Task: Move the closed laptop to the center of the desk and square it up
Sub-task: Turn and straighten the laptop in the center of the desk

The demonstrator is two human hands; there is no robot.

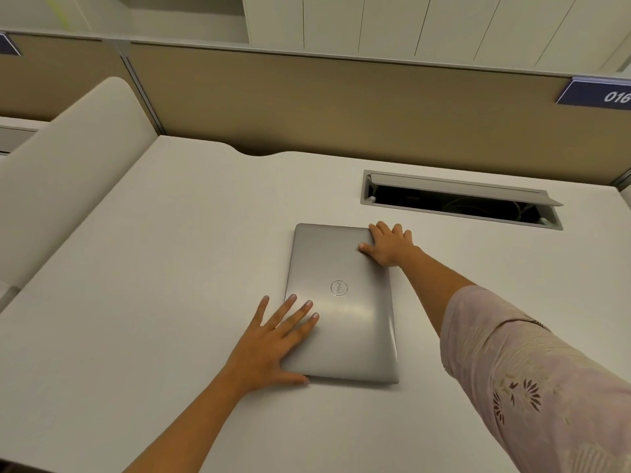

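The desk [143, 254] is the biggest thing here, one pale, bare top running from the near edge to the tan partition [341, 107] at the far side. One cable well [457, 203] is sunk into it at far right, its flap tipped up, with dark wiring just visible inside. At far right on the partition hangs one blue number plate [601, 93].

One closed laptop [345, 302] lies flat on the desktop, roughly mid-desk and a little right of centre, its long side running near to far, so it looks turned a quarter from how one would sit at it. Its far right corner is near the cable well but apart from it.

Two hands are on it. The left hand [273, 346] is spread flat, fingers resting on the lid at the near left corner, thumb along the near edge, gripping nothing. The right hand [389, 247] is also open, thumb on the lid and fingers curled over the far right corner, pressing rather than clutching.

I'd judge the laptop stiff, moderately heavy and smooth-skinned, so it should slide easily on this top. Opposite corners seem the right purchase for pivoting it, pressing lightly to spare the screen beneath the lid.
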